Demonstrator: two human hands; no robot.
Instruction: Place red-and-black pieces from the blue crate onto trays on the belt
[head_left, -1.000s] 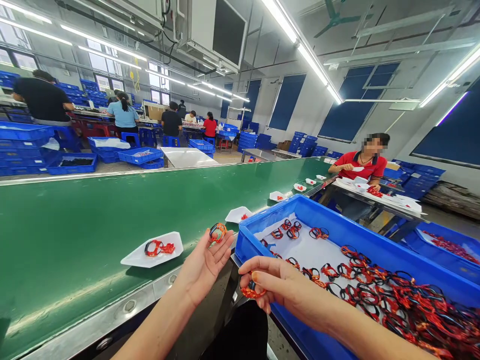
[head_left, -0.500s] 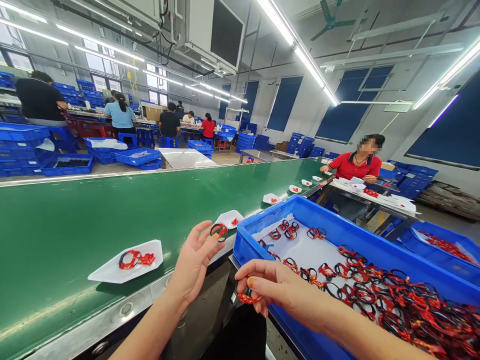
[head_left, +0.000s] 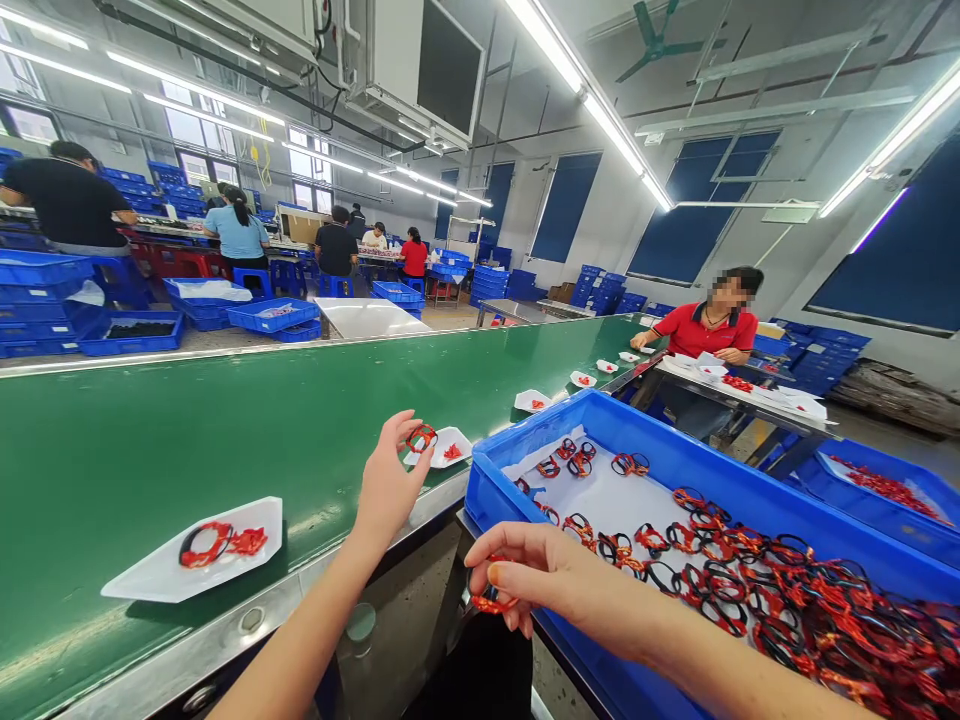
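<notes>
The person's left hand (head_left: 388, 480) was raised above the green conveyor belt (head_left: 150, 450), its fingers (head_left: 401, 430) pinched closed on a red-and-black cord loop (head_left: 421, 438), seemingly held up clear of everything for a close look. The right hand (head_left: 551, 580) hung low beside the rim of a blue plastic crate (head_left: 600, 425), its fingers curled firmly around a second loop (head_left: 491, 600). The crate, heaped with similar loops on a white liner (head_left: 600, 500), stood just beside the belt, apparently to keep them within easy reach. A white tray (head_left: 165, 570) on the belt carried another loop, and a smaller one (head_left: 461, 442) lay just beyond the left hand. Across the belt, a co-worker in a red shirt (head_left: 701, 330) sat at a bench (head_left: 742, 403).
</notes>
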